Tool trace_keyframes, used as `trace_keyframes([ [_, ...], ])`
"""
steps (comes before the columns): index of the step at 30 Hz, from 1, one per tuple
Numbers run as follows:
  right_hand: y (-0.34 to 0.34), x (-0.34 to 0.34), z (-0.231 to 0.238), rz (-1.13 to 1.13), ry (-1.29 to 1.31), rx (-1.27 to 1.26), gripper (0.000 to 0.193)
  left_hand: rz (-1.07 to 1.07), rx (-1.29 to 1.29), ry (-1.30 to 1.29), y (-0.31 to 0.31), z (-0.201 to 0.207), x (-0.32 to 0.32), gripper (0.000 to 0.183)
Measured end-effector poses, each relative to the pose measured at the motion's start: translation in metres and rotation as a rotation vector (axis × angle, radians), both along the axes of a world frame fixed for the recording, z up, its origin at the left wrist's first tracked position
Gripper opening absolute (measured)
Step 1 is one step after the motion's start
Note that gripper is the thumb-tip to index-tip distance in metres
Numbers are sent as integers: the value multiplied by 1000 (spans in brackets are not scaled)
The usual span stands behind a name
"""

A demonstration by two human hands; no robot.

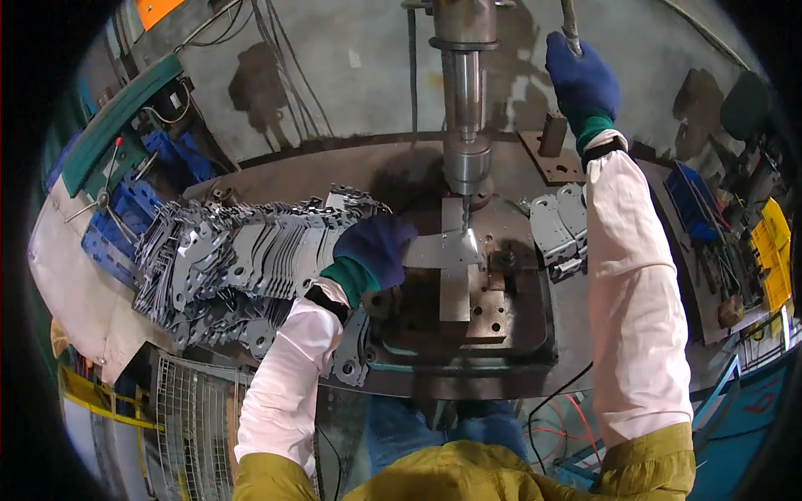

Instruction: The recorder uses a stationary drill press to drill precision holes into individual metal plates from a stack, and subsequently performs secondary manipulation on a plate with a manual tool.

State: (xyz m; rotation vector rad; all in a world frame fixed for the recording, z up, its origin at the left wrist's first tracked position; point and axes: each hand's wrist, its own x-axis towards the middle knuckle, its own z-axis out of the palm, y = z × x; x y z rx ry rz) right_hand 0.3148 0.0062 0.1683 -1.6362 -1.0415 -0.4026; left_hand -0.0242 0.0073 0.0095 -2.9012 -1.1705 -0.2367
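Note:
My left hand point(378, 250), in a blue knit glove with a green cuff, is closed on one end of a flat grey metal plate point(430, 251). The plate lies across an upright-running steel bar point(454, 305) on the drill press base. Directly above its far end is the drill chuck point(467, 167), with the slim drill bit point(465, 215) reaching down to the plate; whether it touches I cannot tell. My right hand point(585, 79), gloved alike, is raised at the upper right and wrapped round the press lever point(570, 21).
A large stack of stamped metal plates point(267, 255) fills the left of the bench, close to my left forearm. Several similar plates point(558, 219) lie right of the base. Blue bins point(125, 221) stand far left; a blue bin point(692, 200) and yellow bin point(770, 250) are at right.

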Motion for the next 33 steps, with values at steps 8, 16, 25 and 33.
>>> trace_keyframes([
  [8, -3, -4, 3, 16, 36, 23, 53, -64, 115, -55, 2, -7, -3, 26],
  [16, 2, 2, 2, 13, 28, 47, 52, -108, 212, -56, -3, -16, -9, 28],
  [25, 4, 2, 1, -13, -31, 41, 52, -65, 106, -80, -1, -9, -4, 31],
  [33, 12, -2, 2, -127, -71, 103, 50, -51, 84, -60, 2, -8, -2, 27],
])
